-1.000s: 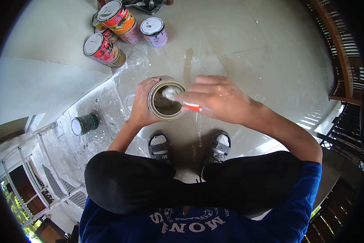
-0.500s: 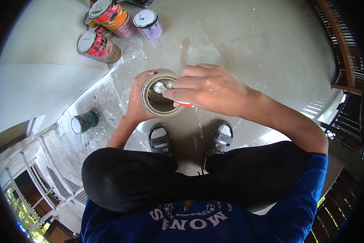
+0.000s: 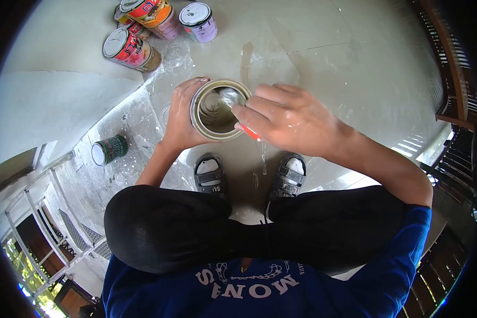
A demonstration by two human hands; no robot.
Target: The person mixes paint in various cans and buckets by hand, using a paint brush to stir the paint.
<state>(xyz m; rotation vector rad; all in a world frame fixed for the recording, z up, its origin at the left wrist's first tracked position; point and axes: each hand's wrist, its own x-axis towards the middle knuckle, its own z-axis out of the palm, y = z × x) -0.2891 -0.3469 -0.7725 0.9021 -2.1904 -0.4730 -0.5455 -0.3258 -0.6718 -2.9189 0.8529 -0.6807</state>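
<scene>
An open metal can (image 3: 197, 117) is held over the floor in front of my feet, its mouth facing up and a brownish-grey coating inside. My left hand (image 3: 184, 114) wraps round the can's left side. Above the can's right rim, my right hand (image 3: 281, 116) is closed round a tool with a red part (image 3: 250, 132) showing below the fingers. The tool's shiny, blurred metal end (image 3: 231, 97) reaches into the can's mouth. Most of its handle is hidden by my fingers.
Several paint cans (image 3: 126, 49) stand at the upper left, with a purple-labelled can (image 3: 200, 24) beside them. A green can (image 3: 109, 150) lies on the paint-spotted floor (image 3: 143, 130) at the left. A metal frame (image 3: 50, 222) is at the lower left, and wooden slats are at the right.
The can has moved slightly up and right with my left hand. My right hand has shifted right, taking the tool's metal end from the can's middle toward its upper right side.
</scene>
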